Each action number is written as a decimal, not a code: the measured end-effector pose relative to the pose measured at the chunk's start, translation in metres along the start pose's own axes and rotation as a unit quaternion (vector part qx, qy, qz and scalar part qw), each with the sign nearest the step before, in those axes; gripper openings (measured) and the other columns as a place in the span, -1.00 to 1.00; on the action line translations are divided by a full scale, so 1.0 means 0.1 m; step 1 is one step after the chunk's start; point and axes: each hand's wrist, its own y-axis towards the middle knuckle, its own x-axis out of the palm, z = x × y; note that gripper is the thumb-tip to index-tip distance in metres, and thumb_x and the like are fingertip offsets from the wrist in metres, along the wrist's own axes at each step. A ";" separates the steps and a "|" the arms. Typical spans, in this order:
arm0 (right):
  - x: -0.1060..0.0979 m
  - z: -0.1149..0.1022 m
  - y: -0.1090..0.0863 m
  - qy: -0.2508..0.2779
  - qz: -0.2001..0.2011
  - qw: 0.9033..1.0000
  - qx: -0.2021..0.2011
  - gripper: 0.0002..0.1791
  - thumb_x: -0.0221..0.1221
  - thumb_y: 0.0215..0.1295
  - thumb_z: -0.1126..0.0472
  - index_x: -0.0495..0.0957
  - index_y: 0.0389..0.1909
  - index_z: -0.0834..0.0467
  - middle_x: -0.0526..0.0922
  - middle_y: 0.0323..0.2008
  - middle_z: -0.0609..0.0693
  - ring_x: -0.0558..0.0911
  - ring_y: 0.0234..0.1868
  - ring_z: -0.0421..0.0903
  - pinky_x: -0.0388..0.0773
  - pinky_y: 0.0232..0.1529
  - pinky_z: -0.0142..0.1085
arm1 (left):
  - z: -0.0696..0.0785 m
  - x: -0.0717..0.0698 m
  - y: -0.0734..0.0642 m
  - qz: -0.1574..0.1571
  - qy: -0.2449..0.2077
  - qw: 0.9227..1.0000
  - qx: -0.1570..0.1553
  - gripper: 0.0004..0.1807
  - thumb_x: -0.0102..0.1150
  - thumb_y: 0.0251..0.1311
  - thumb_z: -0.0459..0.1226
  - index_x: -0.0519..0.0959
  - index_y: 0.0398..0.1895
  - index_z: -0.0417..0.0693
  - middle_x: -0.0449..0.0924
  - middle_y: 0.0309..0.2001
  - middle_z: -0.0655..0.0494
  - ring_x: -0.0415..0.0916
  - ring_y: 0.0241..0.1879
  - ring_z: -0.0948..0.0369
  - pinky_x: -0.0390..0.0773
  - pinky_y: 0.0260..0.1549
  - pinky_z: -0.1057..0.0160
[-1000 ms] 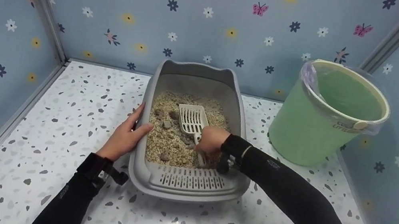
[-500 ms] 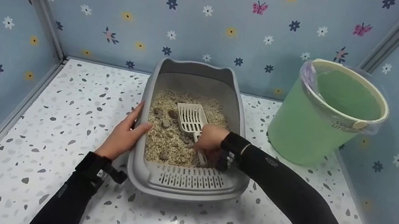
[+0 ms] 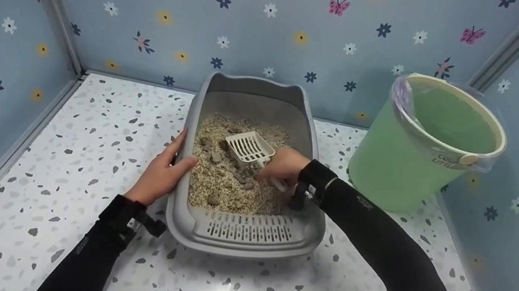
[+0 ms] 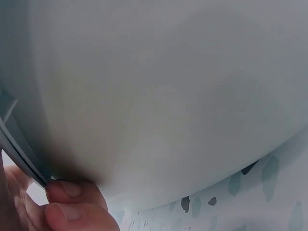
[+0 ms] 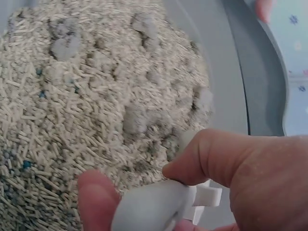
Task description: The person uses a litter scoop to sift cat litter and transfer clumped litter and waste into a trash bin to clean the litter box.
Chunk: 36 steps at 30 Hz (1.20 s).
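A grey litter box [image 3: 242,249] stands on the speckled surface, its floor spread with pale pellet litter [image 3: 235,198] and several darker clumps [image 5: 139,120]. My left hand [image 3: 161,174] grips the box's left rim, thumb over the top edge; in the left wrist view its fingertips [image 4: 72,211] press against the outer wall [image 4: 159,106]. Inside the box, my right hand [image 3: 285,164] holds a cream slotted litter scoop [image 3: 249,148] by its handle [image 5: 149,207]. The scoop's slotted head lies over the litter, pointing to the back left; no clump shows in it.
To the right of the box stands a green trash bin [image 3: 388,162] lined with a clear plastic bag. Blue flowered panels [image 3: 279,27] close in the back and both sides. The box's back edge is near the rear panel.
My right hand has shifted slightly back and right. The scoop has turned with it, its handle swinging right and its head tilting toward the left. My left hand keeps its grip on the rim.
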 end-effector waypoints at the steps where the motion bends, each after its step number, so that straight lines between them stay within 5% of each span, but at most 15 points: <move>1: -0.02 0.00 -0.01 0.004 0.003 1.000 -0.005 -0.47 0.38 0.33 0.12 0.59 -0.87 0.11 0.50 -0.86 -0.04 0.51 -0.81 -0.14 0.46 -0.61 -0.35 | 0.00 0.00 0.00 0.001 0.001 1.000 0.000 -0.10 0.19 0.66 0.13 -0.08 0.86 0.51 -0.02 0.80 -0.14 0.67 0.16 -0.21 0.78 -0.05 0.02; 5: -0.08 -0.05 -0.06 0.044 0.014 0.999 0.005 -0.55 0.27 0.33 0.24 0.50 -0.80 0.07 0.51 -0.80 -0.07 0.43 -0.80 -0.19 0.38 -0.68 -0.37 | 0.01 0.00 -0.01 0.004 0.007 1.000 0.003 -0.09 0.19 0.65 0.14 -0.08 0.86 0.50 0.03 0.79 -0.14 0.66 0.17 -0.20 0.78 -0.03 -0.05; 9: -0.18 -0.13 -0.11 0.055 0.002 0.998 0.013 -0.63 0.14 0.51 0.29 0.56 -0.59 0.13 0.62 -0.60 0.00 0.44 -0.67 -0.16 0.29 -0.64 -0.35 | 0.02 0.00 -0.01 -0.004 -0.002 1.000 0.003 -0.09 0.16 0.68 0.11 -0.12 0.86 0.48 -0.11 0.82 -0.07 0.53 0.40 -0.25 0.67 0.20 -0.19; 14: -0.40 -0.30 -0.15 -0.038 0.010 0.999 -0.005 -0.61 -0.04 0.46 0.41 0.38 -0.61 0.07 0.37 -0.64 -0.07 0.29 -0.65 -0.18 0.20 -0.59 -0.34 | 0.03 0.00 -0.01 -0.005 -0.007 1.000 0.003 -0.11 0.15 0.68 0.11 -0.11 0.86 0.49 -0.15 0.83 -0.02 0.42 0.51 -0.27 0.56 0.36 -0.26; 18: -0.59 -0.41 -0.18 -0.143 0.061 0.988 -0.012 -0.59 -0.05 0.36 0.43 0.16 -0.64 0.01 0.08 -0.64 -0.13 0.04 -0.60 -0.18 0.07 -0.47 -0.27 | 0.02 0.01 0.00 0.001 -0.007 1.000 -0.001 -0.11 0.17 0.67 0.11 -0.09 0.85 0.51 -0.10 0.82 -0.05 0.51 0.44 -0.25 0.64 0.28 -0.24; 24: -0.77 -0.47 -0.27 -0.279 0.144 0.950 0.008 -0.60 0.22 0.55 0.09 0.38 -0.54 0.03 0.47 -0.47 0.00 0.44 -0.41 0.00 0.46 -0.30 -0.05 | -0.01 0.01 0.00 -0.005 -0.008 1.000 -0.006 -0.10 0.16 0.68 0.10 -0.12 0.86 0.50 -0.15 0.83 -0.02 0.46 0.48 -0.28 0.63 0.30 -0.25; 29: -0.86 -0.47 -0.27 -0.392 0.174 0.903 0.006 -0.56 0.27 0.59 0.00 0.47 -0.53 0.06 0.60 -0.46 0.06 0.61 -0.34 0.09 0.72 -0.10 0.10 | -0.01 0.01 0.00 -0.007 -0.002 1.000 -0.009 -0.10 0.16 0.68 0.11 -0.11 0.86 0.49 -0.13 0.83 -0.04 0.51 0.43 -0.26 0.63 0.30 -0.25; 32: -0.91 -0.47 -0.25 -0.445 0.184 0.876 0.000 -0.58 0.19 0.59 0.13 0.42 -0.57 0.07 0.51 -0.53 0.04 0.55 -0.39 0.08 0.67 0.13 0.13 | -0.01 0.01 -0.01 -0.006 0.002 1.000 -0.009 -0.10 0.17 0.67 0.14 -0.10 0.86 0.51 -0.13 0.83 -0.03 0.51 0.44 -0.23 0.65 0.29 -0.22; 36: -0.95 -0.50 -0.26 -0.504 0.177 0.845 -0.012 -0.48 0.04 0.69 0.26 0.30 -0.63 0.06 0.36 -0.62 0.02 0.41 -0.40 0.05 0.36 0.48 0.16 | 0.00 0.00 -0.01 -0.005 0.003 1.000 -0.005 -0.10 0.16 0.67 0.15 -0.10 0.86 0.51 -0.13 0.83 -0.01 0.48 0.47 -0.25 0.63 0.31 -0.23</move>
